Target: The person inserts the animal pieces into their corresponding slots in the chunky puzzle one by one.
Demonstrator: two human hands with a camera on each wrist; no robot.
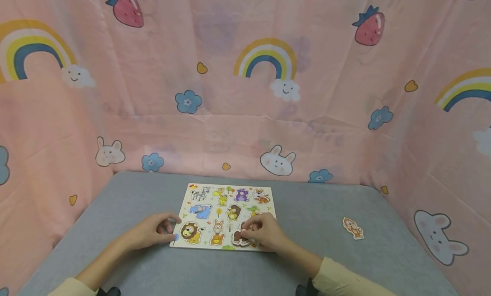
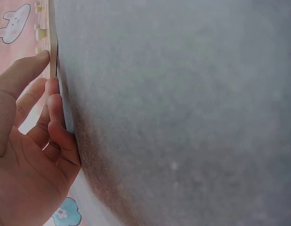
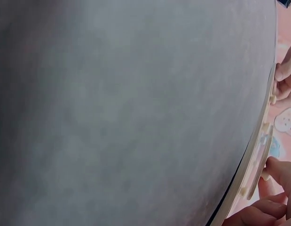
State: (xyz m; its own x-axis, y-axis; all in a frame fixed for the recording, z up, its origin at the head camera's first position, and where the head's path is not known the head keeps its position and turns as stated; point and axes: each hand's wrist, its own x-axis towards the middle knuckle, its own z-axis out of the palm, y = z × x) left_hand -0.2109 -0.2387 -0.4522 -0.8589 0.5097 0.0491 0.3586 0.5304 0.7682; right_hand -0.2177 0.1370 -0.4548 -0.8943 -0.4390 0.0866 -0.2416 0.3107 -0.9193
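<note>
A pale wooden knob puzzle board (image 1: 209, 222) with colourful animal pieces lies on the table. My left hand (image 1: 151, 231) holds its left edge near the front corner. In the left wrist view, the thumb (image 2: 35, 66) lies against the board's edge and the other fingers curl beside it. My right hand (image 1: 266, 233) pinches a brown animal puzzle piece (image 1: 240, 237) by its knob, over the front right part of the board. Seen from the right wrist, that piece (image 3: 260, 165) stands slightly off the board's surface. The right hand covers part of the board's right side.
A loose monkey-like orange and brown piece (image 1: 353, 228) lies on the grey table (image 1: 314, 228), right of the board. Behind the table hangs a pink curtain (image 1: 230, 130) printed with rainbows, rabbits and flowers.
</note>
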